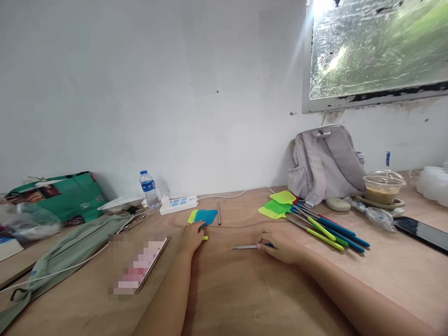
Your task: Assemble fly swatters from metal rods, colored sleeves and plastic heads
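Note:
My left hand [192,237] rests on the wooden table [245,289], fingers curled on a small yellow-green piece [205,238], just below a blue swatter head [206,216] lying over a yellow-green one [192,216]. My right hand [282,246] is closed round a blue handle [269,245] with a thin metal rod [243,247] sticking out to the left. A loose metal rod [219,214] lies beside the swatter heads.
A pile of assembled fly swatters [315,221] lies right of centre. Behind it stand a grey backpack [325,163] and a lidded drink cup [383,186]. A phone [422,232] lies far right. A power strip [178,204], water bottle [149,189] and green bag [59,193] are at the left.

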`<state>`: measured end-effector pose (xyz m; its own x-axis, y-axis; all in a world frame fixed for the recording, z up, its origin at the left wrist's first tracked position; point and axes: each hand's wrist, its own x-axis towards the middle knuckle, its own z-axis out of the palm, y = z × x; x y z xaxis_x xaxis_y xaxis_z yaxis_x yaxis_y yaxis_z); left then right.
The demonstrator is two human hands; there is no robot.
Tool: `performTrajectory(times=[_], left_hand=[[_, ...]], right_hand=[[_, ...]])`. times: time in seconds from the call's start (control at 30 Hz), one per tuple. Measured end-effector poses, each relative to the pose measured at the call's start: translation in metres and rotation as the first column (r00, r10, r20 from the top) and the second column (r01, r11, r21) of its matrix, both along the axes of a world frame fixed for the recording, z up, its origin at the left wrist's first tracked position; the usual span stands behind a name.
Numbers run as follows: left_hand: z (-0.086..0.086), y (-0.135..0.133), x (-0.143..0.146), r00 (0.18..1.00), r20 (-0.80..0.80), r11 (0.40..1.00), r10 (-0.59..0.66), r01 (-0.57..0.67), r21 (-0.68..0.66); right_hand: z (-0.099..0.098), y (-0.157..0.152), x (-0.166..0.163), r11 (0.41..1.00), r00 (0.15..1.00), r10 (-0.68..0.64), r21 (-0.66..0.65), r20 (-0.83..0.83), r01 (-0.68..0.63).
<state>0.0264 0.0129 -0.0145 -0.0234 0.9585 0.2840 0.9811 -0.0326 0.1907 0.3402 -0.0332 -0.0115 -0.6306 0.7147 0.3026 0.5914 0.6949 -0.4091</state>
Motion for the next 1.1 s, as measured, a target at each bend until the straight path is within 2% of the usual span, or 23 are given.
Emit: performTrajectory(times=[0.23, 0.43, 0.7, 0.87, 1.1], left_hand=[[0.003, -0.001, 0.0, 0.998, 0.049, 0.998, 0.045, -0.046, 0.033], [0.006, -0.001, 0.002, 0.997, 0.077, 0.998, 0.012, -0.017, 0.055], [0.017, -0.003, 0.007, 0.999, 0.048, 0.998, -0.007, 0.01, -0.054], [0.02, -0.007, 0.015, 1.0, 0.017, 1.0, 0.008, -0.007, -0.02], [0.014, -0.007, 0.007, 0.978, 0.208, 0.997, -0.027, 0.011, 0.077]], right_hand=[[0.002, -0.001, 0.001, 1.0, 1.0, -0.007, -0.013, -0.002, 0.007], [0.001, 0.0, 0.001, 1.0, 1.0, -0.014, -0.019, -0.012, 0.013], [0.003, -0.003, 0.0, 0.999, 1.0, -0.018, -0.028, 0.011, 0.018], [0.002, -0.003, -0.001, 1.0, 1.0, -0.015, -0.027, -0.013, 0.014], [0.002, -0.003, -0.003, 0.999, 0.995, -0.045, 0.002, -0.084, 0.045]])
